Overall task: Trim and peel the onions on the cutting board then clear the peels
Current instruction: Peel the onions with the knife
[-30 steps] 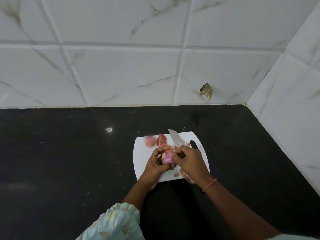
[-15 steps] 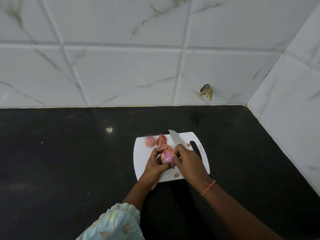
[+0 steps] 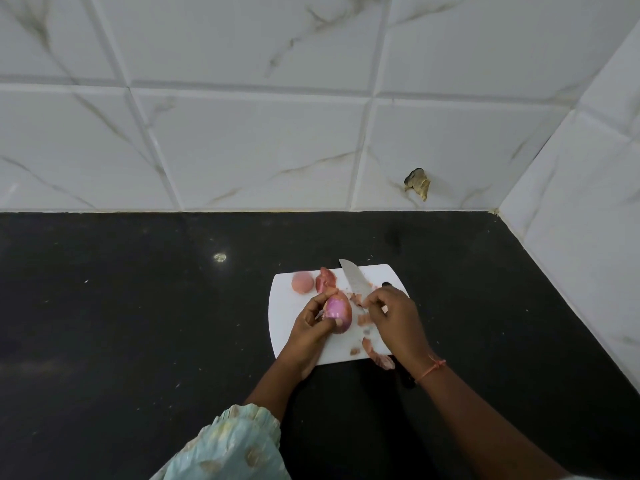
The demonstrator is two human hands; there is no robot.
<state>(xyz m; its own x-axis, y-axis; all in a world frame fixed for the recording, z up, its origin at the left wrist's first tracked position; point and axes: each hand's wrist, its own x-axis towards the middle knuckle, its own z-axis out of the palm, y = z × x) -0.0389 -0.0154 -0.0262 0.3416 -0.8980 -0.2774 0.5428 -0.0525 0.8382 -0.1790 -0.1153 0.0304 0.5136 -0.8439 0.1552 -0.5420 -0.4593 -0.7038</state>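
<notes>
From the head camera, a white cutting board (image 3: pixel 287 327) lies on a black counter (image 3: pixel 138 323), and everything else sits around it. Over the board's middle the left hand (image 3: pixel 311 323) has its fingers and thumb curled round an onion (image 3: pixel 337 311), part purple and part still in pinkish skin. Just to the right of that onion, the right hand (image 3: pixel 398 320) hovers above the board with its fingers bent and the thumb and fingertips drawn together (whether a scrap of skin sits between them cannot be told). A knife (image 3: pixel 355 280) lies on the board's far half, its tip reaching past the far edge. At the board's far left corner rests a second onion (image 3: pixel 302 282), with a heap of peels (image 3: pixel 325 280) just beside it. More peels (image 3: pixel 379 356) lie at the board's near right edge, some spilling onto the counter. Behind the board rises a white tiled wall (image 3: pixel 242 150).
</notes>
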